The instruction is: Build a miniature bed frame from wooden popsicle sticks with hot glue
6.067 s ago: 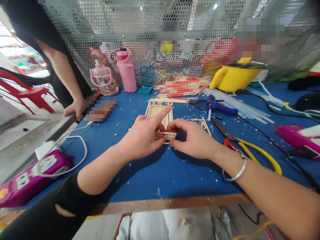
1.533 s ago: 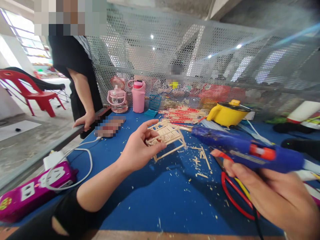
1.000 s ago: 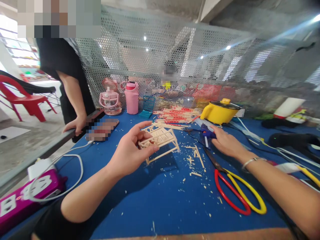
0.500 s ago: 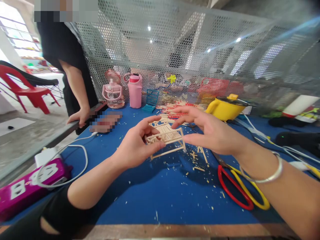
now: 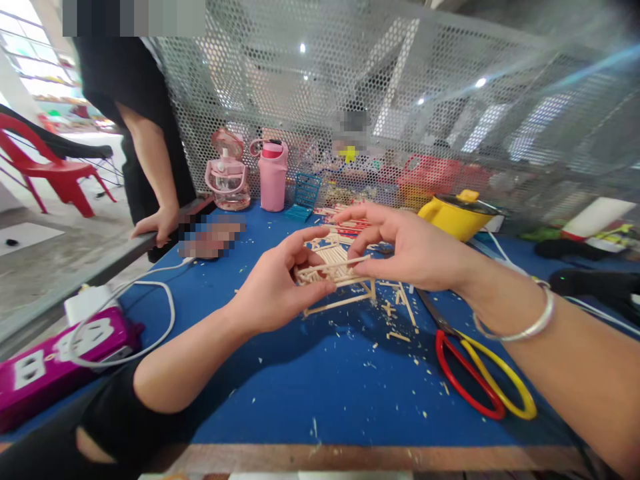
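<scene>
A small frame built of thin wooden sticks point(image 5: 345, 301) is held slightly tilted above the blue table. My left hand point(image 5: 277, 283) grips its left side, thumb along the front and fingers behind. At its upper right, my right hand point(image 5: 405, 247) has thumb and index finger closed on the model's sticks near the right corner. Part of the model is hidden behind my fingers. Cut stick pieces point(image 5: 399, 336) lie just to the right on the table. Scissors point(image 5: 480, 373) with one red and one yellow handle rest below my right wrist.
Loose red-tipped sticks point(image 5: 350, 212) lie behind the model. Along the mesh wall stand a clear jug point(image 5: 229, 183), a pink bottle point(image 5: 273, 180) and a yellow pot point(image 5: 457, 217). A purple power strip point(image 5: 65, 370) with white cable is at left. A person's hand point(image 5: 160, 223) rests on the table rail.
My right hand has moved left and its fingers have closed onto the stick model's right corner. The left hand keeps its hold. The camera view has shifted slightly.
</scene>
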{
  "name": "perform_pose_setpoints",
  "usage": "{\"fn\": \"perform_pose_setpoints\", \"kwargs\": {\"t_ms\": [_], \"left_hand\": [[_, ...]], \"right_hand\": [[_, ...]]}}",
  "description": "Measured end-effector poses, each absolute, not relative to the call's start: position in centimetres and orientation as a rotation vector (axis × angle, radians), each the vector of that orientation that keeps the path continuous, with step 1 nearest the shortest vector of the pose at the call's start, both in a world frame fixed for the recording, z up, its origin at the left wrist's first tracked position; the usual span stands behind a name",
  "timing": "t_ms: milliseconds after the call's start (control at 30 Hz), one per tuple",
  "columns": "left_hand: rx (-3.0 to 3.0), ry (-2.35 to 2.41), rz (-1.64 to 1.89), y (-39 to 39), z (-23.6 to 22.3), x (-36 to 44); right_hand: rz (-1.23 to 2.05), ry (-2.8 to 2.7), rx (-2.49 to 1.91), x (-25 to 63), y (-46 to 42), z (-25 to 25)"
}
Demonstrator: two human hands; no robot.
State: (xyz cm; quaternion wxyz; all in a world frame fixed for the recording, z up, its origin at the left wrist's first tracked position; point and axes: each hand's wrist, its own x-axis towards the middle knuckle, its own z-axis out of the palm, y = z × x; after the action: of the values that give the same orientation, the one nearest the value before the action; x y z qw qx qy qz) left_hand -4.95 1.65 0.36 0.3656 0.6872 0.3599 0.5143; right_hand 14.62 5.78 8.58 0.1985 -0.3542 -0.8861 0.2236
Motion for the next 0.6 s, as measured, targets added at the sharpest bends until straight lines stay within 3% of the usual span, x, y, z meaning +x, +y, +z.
{"fn": "perform_pose_setpoints", "kwargs": {"t_ms": [600], "left_hand": [[1.750,0.923,1.332,1.47,0.42,-4.97]], "right_hand": [[0.961,-2.373,-0.969,14.77,6.04,7.93]]}}
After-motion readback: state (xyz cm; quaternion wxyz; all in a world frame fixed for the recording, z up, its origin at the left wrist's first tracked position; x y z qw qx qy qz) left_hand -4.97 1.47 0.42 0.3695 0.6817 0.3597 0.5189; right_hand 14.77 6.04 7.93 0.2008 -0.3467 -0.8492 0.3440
